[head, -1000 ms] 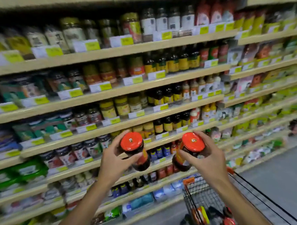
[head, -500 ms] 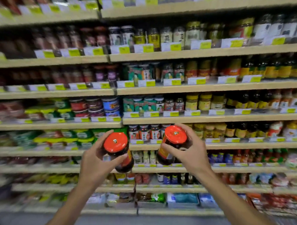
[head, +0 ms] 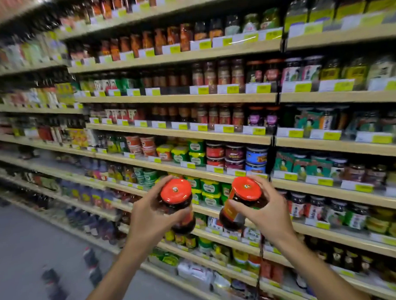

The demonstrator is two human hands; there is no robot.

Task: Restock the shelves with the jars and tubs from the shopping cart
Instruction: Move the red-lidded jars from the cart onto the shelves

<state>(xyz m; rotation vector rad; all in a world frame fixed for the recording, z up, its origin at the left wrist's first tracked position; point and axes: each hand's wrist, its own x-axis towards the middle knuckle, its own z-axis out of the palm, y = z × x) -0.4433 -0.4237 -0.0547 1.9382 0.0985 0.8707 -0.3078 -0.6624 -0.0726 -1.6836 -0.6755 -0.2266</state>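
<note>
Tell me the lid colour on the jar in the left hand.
Orange-red, with a small round emblem at its centre: the lid shows best in the head view.

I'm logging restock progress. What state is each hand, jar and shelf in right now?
Left hand: grips the left jar.
Right hand: grips the right jar.
Left jar: lid on, held up, not shelved.
Right jar: lid on, tilted, not shelved.
Shelves: stocked.

Glossy orange lids (head: 175, 189), dark glass jars (head: 180, 215), pale wood-look shelves (head: 179, 98)
</note>
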